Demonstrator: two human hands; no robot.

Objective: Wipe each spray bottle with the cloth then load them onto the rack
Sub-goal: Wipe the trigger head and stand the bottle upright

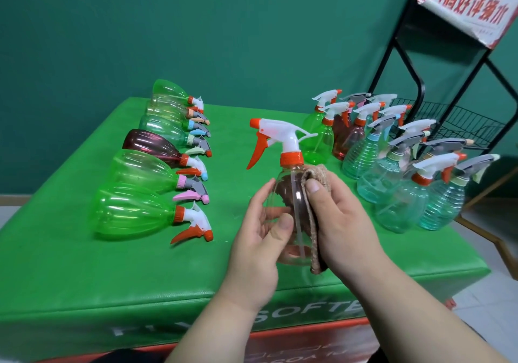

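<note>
left hand [260, 233] curled round clear spray bottle [283, 194], upright over bench [84, 273] centre | right hand [339, 222] grips cloth [314, 239] against its 3 o'clock side | wire rack [454, 121] at 2 o'clock

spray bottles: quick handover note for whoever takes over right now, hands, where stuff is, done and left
Left hand grips the clear spray bottle upright. Right hand holds the brown cloth against its side.
A row of bottles lies at left; a cluster stands at right, beside the black wire rack.
Done: no bottle visible on the rack; which are wiped cannot be told.
Left: finish this wipe, then load all.
</note>
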